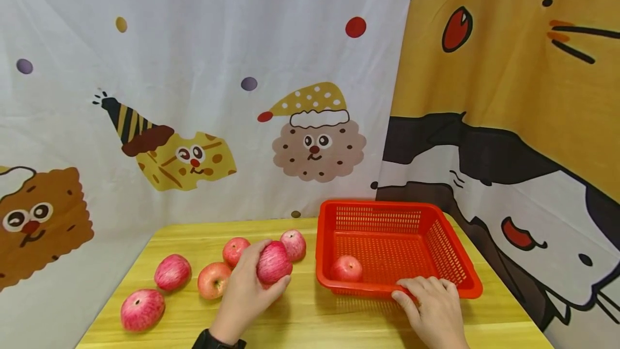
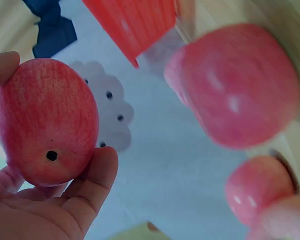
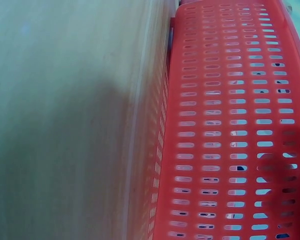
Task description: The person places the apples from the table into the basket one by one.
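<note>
My left hand [image 1: 249, 287] holds a red-streaked apple [image 1: 274, 263] between thumb and fingers, above the table and left of the basket. In the left wrist view the fingers curl round that apple [image 2: 50, 115], its small dark hollow facing the camera. The red plastic basket [image 1: 378, 288] sits to the right, with one apple [image 1: 347, 269] in its near left corner. My right hand [image 1: 433, 308] grips the basket's near rim, fingers over the top and thumb on the outer side. The right wrist view shows the slotted basket wall [image 3: 222, 115], the hand mostly out of sight.
Several more apples lie on the left part of the yellow wood-grain table [image 1: 319, 322]: one [image 1: 142, 309] near the left edge, one [image 1: 173, 272] behind it, others [image 1: 214, 280] around my left hand. A printed curtain [image 1: 203, 42] hangs behind the table and along its right.
</note>
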`<state>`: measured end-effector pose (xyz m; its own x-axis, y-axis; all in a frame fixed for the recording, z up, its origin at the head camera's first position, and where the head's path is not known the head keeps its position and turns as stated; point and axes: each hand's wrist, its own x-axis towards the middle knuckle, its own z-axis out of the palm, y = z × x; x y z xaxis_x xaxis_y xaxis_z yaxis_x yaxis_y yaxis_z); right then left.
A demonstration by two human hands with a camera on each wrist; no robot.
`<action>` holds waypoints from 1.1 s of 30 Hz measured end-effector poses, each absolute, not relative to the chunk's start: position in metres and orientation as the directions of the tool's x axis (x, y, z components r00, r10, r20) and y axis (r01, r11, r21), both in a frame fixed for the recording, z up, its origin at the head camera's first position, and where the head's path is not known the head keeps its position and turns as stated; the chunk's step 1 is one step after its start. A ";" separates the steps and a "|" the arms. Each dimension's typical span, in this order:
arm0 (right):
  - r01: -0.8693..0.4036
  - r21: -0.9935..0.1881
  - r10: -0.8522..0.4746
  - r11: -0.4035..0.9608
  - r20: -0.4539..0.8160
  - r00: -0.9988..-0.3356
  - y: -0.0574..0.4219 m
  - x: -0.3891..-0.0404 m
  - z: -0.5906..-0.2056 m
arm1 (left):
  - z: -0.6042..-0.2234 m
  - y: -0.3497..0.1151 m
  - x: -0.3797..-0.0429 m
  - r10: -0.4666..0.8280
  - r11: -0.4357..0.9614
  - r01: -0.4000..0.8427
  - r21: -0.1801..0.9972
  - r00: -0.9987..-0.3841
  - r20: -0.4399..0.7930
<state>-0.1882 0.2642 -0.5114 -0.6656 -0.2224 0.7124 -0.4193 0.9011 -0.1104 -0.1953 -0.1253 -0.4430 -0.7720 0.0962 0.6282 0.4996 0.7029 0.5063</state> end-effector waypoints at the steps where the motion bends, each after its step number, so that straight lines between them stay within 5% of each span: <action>1: -0.421 -0.110 -0.223 0.900 0.714 -0.663 0.264 -0.188 -0.512 | -0.442 -0.121 -0.197 0.109 0.696 0.506 0.510 -0.776 0.621; 18: -0.425 -0.093 -0.226 0.900 0.736 -0.639 0.263 -0.189 -0.511 | -0.427 -0.042 -0.244 0.409 0.545 0.641 0.540 -0.766 0.496; 24: -0.384 -0.106 -0.210 0.917 0.690 -0.693 0.262 -0.187 -0.512 | -0.431 -0.014 -0.258 0.448 0.558 0.608 0.565 -0.794 0.411; 33: -0.386 -0.099 -0.215 0.917 0.692 -0.690 0.262 -0.187 -0.509 | -0.450 0.005 -0.275 0.430 0.583 0.574 0.575 -0.818 0.382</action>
<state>-0.1873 0.2623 -0.5094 -0.6895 -0.2150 0.6916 -0.3857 0.9172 -0.0994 -0.2749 0.0054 -0.4500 -0.8183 0.4296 0.3819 0.5743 0.5829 0.5748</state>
